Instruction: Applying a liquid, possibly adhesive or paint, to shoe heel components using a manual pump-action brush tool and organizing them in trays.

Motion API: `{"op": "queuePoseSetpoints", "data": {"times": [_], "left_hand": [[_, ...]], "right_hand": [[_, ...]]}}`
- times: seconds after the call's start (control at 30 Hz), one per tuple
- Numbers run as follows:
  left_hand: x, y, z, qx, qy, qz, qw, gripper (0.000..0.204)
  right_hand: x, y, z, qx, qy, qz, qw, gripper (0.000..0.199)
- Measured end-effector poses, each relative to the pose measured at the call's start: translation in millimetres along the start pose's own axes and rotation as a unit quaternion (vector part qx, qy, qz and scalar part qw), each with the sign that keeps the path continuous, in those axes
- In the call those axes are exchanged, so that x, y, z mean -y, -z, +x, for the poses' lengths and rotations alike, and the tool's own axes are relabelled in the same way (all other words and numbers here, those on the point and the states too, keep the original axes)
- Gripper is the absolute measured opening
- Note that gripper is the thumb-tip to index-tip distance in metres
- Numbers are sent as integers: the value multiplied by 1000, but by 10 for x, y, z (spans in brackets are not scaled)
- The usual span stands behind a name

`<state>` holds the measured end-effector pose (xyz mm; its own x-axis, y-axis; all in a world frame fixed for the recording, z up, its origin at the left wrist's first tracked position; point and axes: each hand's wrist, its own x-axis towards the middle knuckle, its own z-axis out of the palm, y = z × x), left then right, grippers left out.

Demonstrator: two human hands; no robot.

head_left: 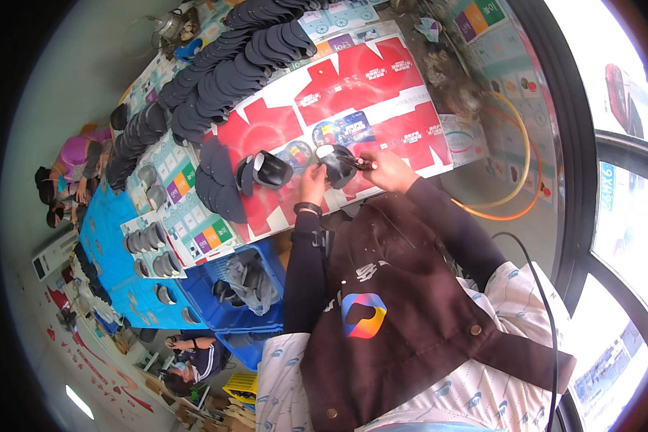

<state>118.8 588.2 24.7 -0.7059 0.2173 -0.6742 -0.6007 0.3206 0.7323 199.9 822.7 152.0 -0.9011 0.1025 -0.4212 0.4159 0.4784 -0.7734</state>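
Note:
A glossy black, cup-shaped piece (338, 171) with a pale patch at its upper edge sits between my two hands. My left hand (313, 186) is closed on its left edge, fingers pinched. On the other side my right hand (390, 173) is closed round a small dark tool (366, 164) whose tip meets the piece's right side; its exact kind is too small to tell. Just left of my left hand lies a similar black cup-shaped piece (272, 170) with a pale opening. Beneath them all is a red and white printed sheet (407, 137).
Dark curved pieces lie overlapping in a near stack (219, 183) and in long rows (223, 79) behind. Below the table's left edge stands a blue crate (205, 288) with a plastic bag (254, 284). Yellow and orange hoses (515, 194) loop at right. Other people sit at far left and lower left.

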Motion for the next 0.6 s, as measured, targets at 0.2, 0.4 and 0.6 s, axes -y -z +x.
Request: {"op": "queuePoseSetpoints", "data": {"times": [0.2, 0.4, 0.6], "left_hand": [[-52, 24, -37, 19, 10, -22, 1000, 41], [-64, -6, -50, 20, 10, -6, 1000, 40], [-84, -39, -52, 13, -13, 13, 1000, 43]], "right_hand": [[55, 113, -56, -37, -39, 14, 998, 27], [-110, 36, -216, 23, -50, -6, 998, 33], [-178, 63, -192, -60, -50, -40, 996, 26]]}}
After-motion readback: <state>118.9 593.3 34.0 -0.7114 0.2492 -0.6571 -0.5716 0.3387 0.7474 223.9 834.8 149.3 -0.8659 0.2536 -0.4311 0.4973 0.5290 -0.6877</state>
